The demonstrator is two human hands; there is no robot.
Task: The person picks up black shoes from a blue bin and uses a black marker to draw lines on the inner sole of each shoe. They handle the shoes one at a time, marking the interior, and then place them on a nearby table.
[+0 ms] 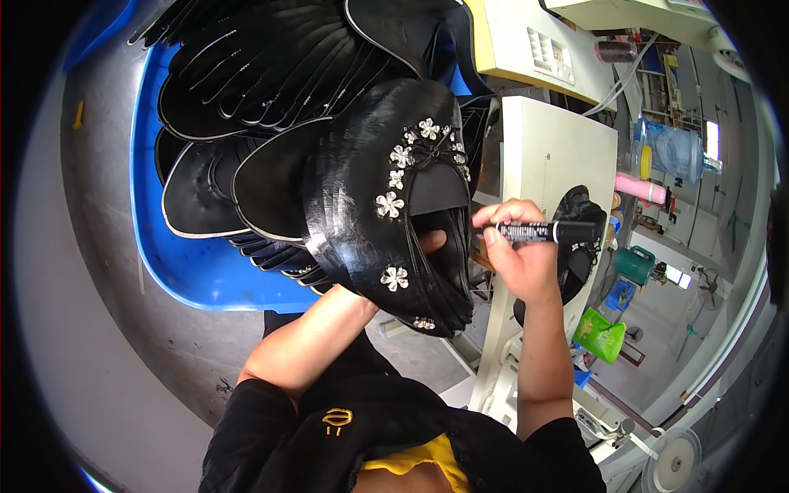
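Note:
A thick stack of glossy black shoe uppers (345,177), its top piece trimmed with silver flower ornaments, rests on my left arm and hand. Fingertips of my left hand (433,241) show inside the stack's opening, gripping it; the rest of that hand is hidden beneath. Just right of the stack's edge, my right hand (519,256) is closed around a black marker pen (538,232). The marker's tip points left toward the uppers, and I cannot tell whether it touches them. Beyond the stack, many more black uppers (246,70) lie fanned out in a blue tray (218,283).
To the right stands a white worktable (519,135), with another ornamented black upper (582,230) on it behind my right hand. A white and yellow machine (526,41) is at the top. Farther right are a pink bottle (641,189), a green bag (600,335) and a water jug (674,150).

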